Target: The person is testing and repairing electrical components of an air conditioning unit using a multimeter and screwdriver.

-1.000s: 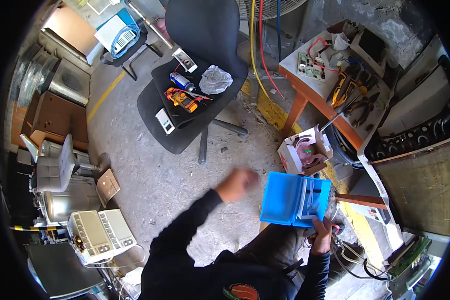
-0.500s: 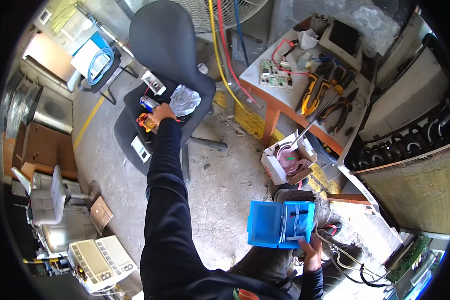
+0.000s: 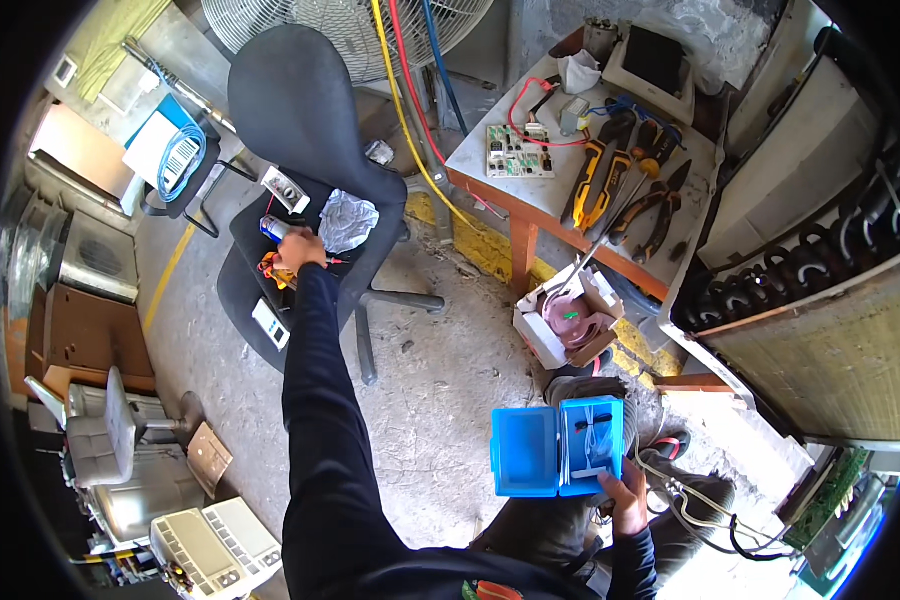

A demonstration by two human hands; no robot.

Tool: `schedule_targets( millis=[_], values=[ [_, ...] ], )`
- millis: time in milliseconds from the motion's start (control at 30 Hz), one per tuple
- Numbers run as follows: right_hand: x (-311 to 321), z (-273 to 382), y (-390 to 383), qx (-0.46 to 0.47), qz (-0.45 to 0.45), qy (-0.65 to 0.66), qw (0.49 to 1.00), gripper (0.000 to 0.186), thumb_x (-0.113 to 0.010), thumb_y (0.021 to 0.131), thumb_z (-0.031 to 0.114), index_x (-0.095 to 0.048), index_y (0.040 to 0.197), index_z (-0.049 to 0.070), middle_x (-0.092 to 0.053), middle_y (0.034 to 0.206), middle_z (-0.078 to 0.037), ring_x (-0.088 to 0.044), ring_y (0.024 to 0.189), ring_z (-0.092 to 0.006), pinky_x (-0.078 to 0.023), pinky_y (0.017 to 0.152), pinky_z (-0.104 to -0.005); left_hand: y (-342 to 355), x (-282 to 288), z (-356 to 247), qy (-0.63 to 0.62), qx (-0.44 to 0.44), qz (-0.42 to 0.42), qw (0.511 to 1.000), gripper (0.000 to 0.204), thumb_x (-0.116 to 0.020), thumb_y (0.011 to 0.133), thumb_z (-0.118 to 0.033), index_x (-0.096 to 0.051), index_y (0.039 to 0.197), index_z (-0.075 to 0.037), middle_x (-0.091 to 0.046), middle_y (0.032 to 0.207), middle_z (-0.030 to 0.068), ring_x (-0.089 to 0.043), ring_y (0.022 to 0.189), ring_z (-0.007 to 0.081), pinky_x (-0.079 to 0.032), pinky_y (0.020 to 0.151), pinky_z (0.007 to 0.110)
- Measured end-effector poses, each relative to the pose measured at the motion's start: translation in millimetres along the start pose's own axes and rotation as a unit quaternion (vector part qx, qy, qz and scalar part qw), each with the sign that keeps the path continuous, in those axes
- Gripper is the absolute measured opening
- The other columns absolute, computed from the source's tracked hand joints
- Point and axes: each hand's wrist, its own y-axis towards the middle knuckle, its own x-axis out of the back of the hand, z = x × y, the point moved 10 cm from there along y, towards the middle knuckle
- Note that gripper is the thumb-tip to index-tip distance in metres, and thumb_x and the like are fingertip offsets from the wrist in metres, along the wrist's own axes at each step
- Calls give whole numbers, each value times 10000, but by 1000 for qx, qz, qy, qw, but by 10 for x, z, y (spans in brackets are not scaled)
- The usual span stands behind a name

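My left arm reaches out to a dark office chair (image 3: 295, 100). There my left hand (image 3: 300, 251) is closed around the lower end of a small blue-and-white can (image 3: 273, 228); the fingertips are partly hidden. Beside that hand lies an orange-and-yellow object (image 3: 273, 268) whose kind I cannot make out. Crumpled silvery wrap (image 3: 348, 221) rests on the seat to its right. Over my lap, my right hand (image 3: 627, 497) grips the lower right corner of an open blue plastic box (image 3: 525, 452). Inside its right half are thin cables and a white piece.
White electrical modules (image 3: 270, 324) also sit on the chair. To the right, a table (image 3: 470, 160) bears a circuit board (image 3: 518, 152), pliers (image 3: 660, 212) and other hand tools. Below it stands an open carton (image 3: 540, 338) with pinkish coiled tubing. Hanging cables (image 3: 394, 85) pass before a large fan (image 3: 370, 40).
The whole view has shifted slightly, with the chair and table now lower and further left. Both hands keep their places on the can and the blue box.
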Motion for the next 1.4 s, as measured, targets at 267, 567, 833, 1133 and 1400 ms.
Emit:
schedule_targets(
  millis=[267,567,833,1133,1400],
  values=[
    [46,34,61,102,-36,-18,994,284,-627,893,176,-664,1105,-10,-609,744,-29,-460,553,-97,-333,504,-219,-2540,804,-156,-808,355,274,382,177,-590,1021,-146,-614,1000,28,-657,894,95,-643,840,223,-493,785,286],
    [-84,-72,-142,-24,30,22,999,259,-661,947,271,-647,1008,21,-556,664,-35,-445,465,-109,-328,446,-249,-4272,1455,-356,-728,253,598,219,228,-534,1069,-238,-546,901,-84,-445,734,-34,-375,592,76,-335,568,240],
    [146,-385,-441,-64,-9,54,996,324,-645,976,341,-632,982,17,-518,637,-33,-452,467,-109,-328,440,-249,-5384,2060,-189,-468,138,694,529,188,-603,1018,-223,-532,860,-151,-368,651,-63,-314,540,50,-286,527,229],
    [-21,-3,-560,20,54,49,997,393,-601,1028,368,-678,1151,3,-553,703,-31,-495,541,-106,-345,467,-239,-5000,2005,-277,-617,210,622,433,190,-594,1020,-201,-515,850,-170,-369,619,-82,-303,517,36,-261,507,215],
    [207,-188,-432,28,58,0,998,355,-582,1039,304,-680,1262,46,-629,759,-33,-494,546,-97,-349,479,-224,-2764,1415,80,-733,237,394,501,205,-603,1010,-215,-506,833,-179,-384,592,-85,-309,485,43,-260,477,233]
  ],
)
